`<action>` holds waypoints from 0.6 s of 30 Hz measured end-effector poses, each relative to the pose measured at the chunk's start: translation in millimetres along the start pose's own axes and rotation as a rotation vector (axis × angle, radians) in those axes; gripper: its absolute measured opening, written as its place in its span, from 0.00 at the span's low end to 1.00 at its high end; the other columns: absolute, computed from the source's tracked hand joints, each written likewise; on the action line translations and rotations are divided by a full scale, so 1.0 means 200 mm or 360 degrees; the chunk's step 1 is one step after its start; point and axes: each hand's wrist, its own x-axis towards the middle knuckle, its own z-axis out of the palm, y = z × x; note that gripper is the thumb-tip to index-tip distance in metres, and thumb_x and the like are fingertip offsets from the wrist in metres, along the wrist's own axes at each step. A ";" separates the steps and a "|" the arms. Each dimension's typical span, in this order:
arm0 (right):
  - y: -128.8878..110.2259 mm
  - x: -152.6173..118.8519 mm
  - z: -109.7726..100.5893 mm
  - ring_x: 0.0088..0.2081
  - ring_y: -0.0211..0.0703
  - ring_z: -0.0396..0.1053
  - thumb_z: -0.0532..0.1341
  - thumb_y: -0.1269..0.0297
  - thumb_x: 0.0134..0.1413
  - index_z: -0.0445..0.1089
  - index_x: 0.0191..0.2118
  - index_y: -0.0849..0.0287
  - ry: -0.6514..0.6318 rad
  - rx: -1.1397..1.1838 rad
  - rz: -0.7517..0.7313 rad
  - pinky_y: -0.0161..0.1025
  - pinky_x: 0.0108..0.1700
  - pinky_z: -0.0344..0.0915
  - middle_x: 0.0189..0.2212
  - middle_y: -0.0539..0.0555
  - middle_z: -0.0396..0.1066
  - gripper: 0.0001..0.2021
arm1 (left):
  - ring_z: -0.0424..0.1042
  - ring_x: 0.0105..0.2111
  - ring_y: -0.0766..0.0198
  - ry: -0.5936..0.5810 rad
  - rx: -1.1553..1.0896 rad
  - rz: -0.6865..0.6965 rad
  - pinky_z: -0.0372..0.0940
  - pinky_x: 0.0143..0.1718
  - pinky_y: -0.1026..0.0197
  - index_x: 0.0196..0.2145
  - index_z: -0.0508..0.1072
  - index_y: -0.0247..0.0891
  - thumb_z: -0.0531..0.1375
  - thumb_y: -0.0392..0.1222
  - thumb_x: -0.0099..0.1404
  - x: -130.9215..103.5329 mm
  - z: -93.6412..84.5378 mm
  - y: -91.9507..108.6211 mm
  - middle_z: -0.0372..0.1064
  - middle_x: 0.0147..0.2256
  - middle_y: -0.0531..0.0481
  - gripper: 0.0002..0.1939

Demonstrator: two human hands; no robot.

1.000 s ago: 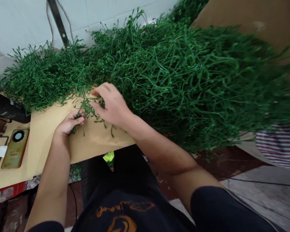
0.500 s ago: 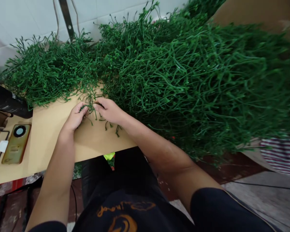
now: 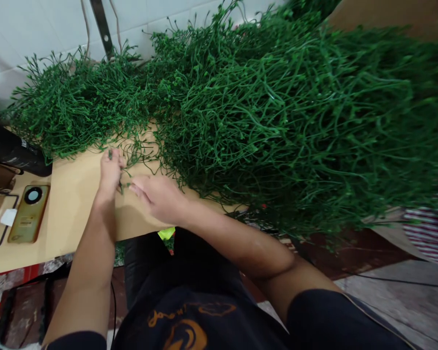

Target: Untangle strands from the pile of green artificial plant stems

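My left hand is closed around a few thin green stems, whose ends poke out above and below the fist. Close on its right, my right hand pinches at a stem tip with thumb and forefinger; the other fingers are curled in. Both hands are just above the tan board. Loose green stems lie beyond the fingers, at the foot of a big tangled heap of the same stems. A smaller heap stands at the back left.
A gold phone lies at the board's left, by a black-edged frame with a white scrap. A black bottle lies behind it. White tiled wall closes the back. Striped cloth is at the right.
My right hand has come down and nearer to me, away from the loose stems. My left hand has turned upright and moved slightly left, with stems in its fist.
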 end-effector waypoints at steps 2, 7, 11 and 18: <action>-0.04 -0.08 -0.04 0.23 0.35 0.50 0.47 0.65 0.60 0.65 0.35 0.62 0.0044 0.0042 -0.0255 0.36 0.27 0.44 0.24 0.52 0.63 0.12 | 0.44 0.12 0.76 0.0237 -0.0087 -0.0060 0.39 0.14 0.68 0.24 0.55 0.38 0.48 0.37 0.69 0.03 -0.05 0.02 0.44 0.12 0.63 0.15; 0.03 -0.19 -0.22 0.24 0.34 0.54 0.45 0.61 0.63 0.62 0.28 0.60 0.0567 0.0253 -0.0351 0.34 0.28 0.51 0.22 0.50 0.59 0.16 | 0.39 0.13 0.75 0.0139 -0.0232 0.0001 0.41 0.15 0.69 0.24 0.54 0.39 0.51 0.44 0.69 0.04 -0.13 0.04 0.41 0.13 0.63 0.15; 0.18 -0.20 -0.31 0.27 0.34 0.59 0.49 0.59 0.62 0.62 0.27 0.60 0.0744 0.0352 -0.0098 0.34 0.31 0.56 0.23 0.50 0.61 0.15 | 0.39 0.13 0.75 -0.0035 -0.0273 0.0015 0.41 0.14 0.69 0.24 0.55 0.40 0.59 0.51 0.62 0.01 -0.14 0.04 0.40 0.13 0.63 0.19; 0.23 -0.17 -0.26 0.30 0.35 0.64 0.53 0.64 0.59 0.68 0.32 0.62 0.0722 0.0317 -0.0093 0.36 0.34 0.62 0.27 0.51 0.68 0.10 | 0.40 0.13 0.76 -0.0168 -0.0277 -0.0017 0.41 0.13 0.71 0.23 0.56 0.39 0.60 0.49 0.61 0.01 -0.15 0.05 0.40 0.13 0.63 0.18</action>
